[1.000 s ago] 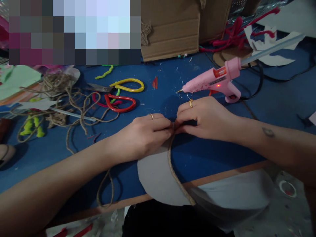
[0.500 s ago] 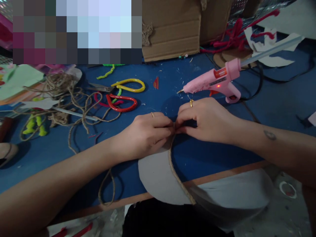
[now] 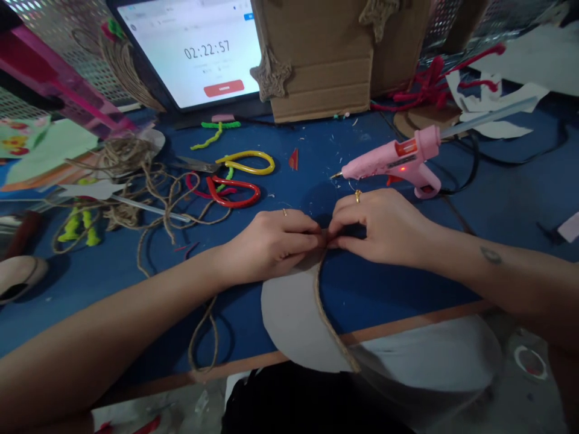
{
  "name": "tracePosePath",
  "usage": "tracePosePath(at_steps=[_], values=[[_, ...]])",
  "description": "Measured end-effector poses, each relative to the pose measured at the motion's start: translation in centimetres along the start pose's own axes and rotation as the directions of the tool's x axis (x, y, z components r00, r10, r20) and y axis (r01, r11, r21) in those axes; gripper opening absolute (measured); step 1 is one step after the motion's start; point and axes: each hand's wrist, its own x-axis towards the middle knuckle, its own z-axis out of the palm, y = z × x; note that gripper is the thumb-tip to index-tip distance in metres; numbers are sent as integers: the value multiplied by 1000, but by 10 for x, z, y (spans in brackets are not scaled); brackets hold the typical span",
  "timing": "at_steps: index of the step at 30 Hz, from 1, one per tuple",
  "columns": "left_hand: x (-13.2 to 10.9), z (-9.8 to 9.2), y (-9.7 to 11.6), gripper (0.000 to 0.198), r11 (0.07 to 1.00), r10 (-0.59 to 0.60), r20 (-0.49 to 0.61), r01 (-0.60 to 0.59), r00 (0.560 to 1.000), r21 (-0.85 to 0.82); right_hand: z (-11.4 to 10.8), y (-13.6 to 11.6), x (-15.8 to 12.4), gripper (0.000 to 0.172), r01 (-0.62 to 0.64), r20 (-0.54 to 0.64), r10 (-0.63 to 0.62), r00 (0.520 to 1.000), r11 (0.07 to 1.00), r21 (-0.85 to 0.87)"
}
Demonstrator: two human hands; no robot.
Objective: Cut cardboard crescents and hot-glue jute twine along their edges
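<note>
A flat, curved piece of grey-white cardboard (image 3: pixel 289 319) lies over the table's front edge. Jute twine (image 3: pixel 329 325) runs along its inner curved edge down to the lower tip. My left hand (image 3: pixel 280 244) is closed over the upper end of the cardboard, fingers pressed together. Directly beside it, my right hand (image 3: pixel 384 226) pinches the twine against that edge; its fingertips almost meet the left ones, and they hide the exact contact spot. Just beyond my right hand lies a pink hot glue gun (image 3: pixel 384 161), its red light lit and a glue stick in its back.
Scissors (image 3: pixel 246 191) with red and yellow handles lie left of centre, beside tangled twine (image 3: pixel 131 157). A computer mouse (image 3: pixel 20 277) sits at far left. At the back stand a lit screen (image 3: pixel 199 54) showing a timer and a cardboard box (image 3: pixel 321 66) with twine stars.
The view has shifted slightly, so most of the tabletop appears farther right and lower. Both hands keep their hold at the cardboard's upper end, with little visible movement.
</note>
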Motion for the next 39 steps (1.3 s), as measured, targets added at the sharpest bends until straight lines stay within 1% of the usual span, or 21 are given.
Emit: tracePosePath(at_steps=[3,6,8,10,12,14,16,19,28,39], values=[[-1,2,1,16,998,44,-15,-43,999,36,0,0,0,12,-3,2,3,1000,1000,3],[-1,4,3,17,993,70,5,-70,998,97,1,0,0,12,7,5,-7,1000,1000,-2],[0,5,4,18,988,65,9,-66,998,138,1,0,0,11,8,4,-8,1000,1000,-11],[1,6,4,19,989,33,10,-34,999,145,1,0,0,11,5,2,-5,1000,1000,-21],[2,6,4,21,997,-29,18,27,999,79,1,0,0,10,3,-2,-3,1000,1000,-29],[3,5,4,23,992,-112,42,114,993,-47,2,0,0,9,1,-3,-1,1000,999,-38],[5,4,3,24,968,-184,77,194,980,-161,2,0,-1,7,-1,-6,1,1000,999,-48],[7,2,2,23,938,-231,123,254,965,-237,2,0,-1,6,-4,-5,4,1000,999,-55],[7,-2,-3,23,935,-213,173,252,962,-251,1,-1,-1,7,-6,-6,5,1000,999,-53],[10,-6,-3,22,932,-189,199,240,962,-271,1,0,-1,7,-6,-10,5,1000,996,-84]])
